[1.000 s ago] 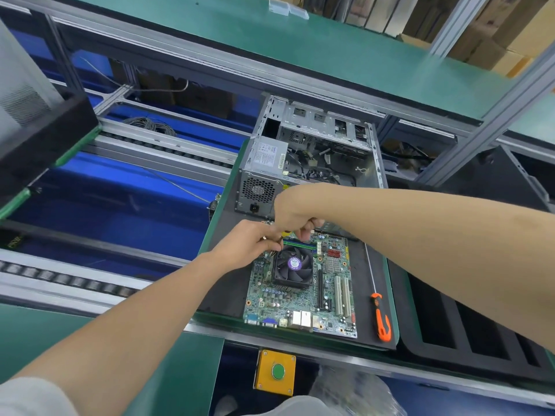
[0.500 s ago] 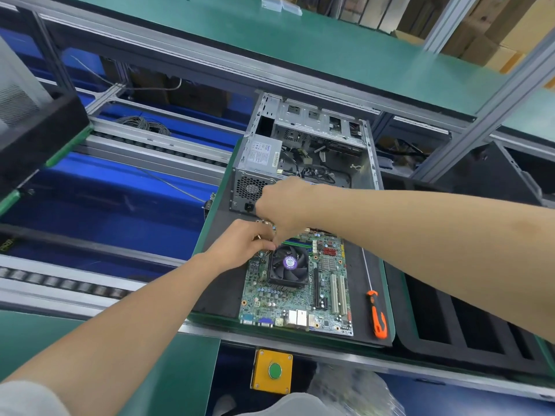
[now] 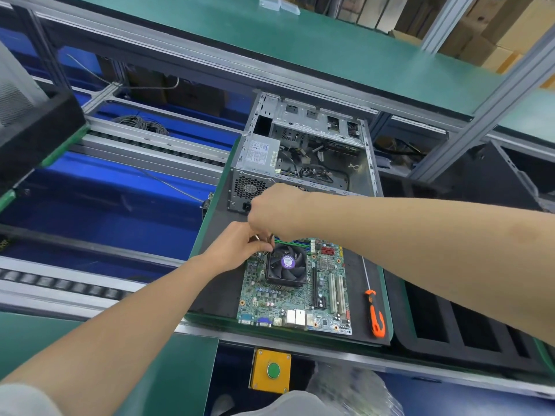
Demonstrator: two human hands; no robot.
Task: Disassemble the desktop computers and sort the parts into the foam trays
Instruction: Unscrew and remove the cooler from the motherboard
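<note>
The opened computer case stands just beyond the two meeting hands. The black foam tray lies well to the right of the grip. The motherboard lies flat beneath and nearer than the grip, its cooler fan touching the left fingertips. A screwdriver lies right of the board (orange-handled, untouched). The left hand pinches a thin metal piece at the fan's far-left corner. The right hand curls just above it; I cannot tell what it holds.
</note>
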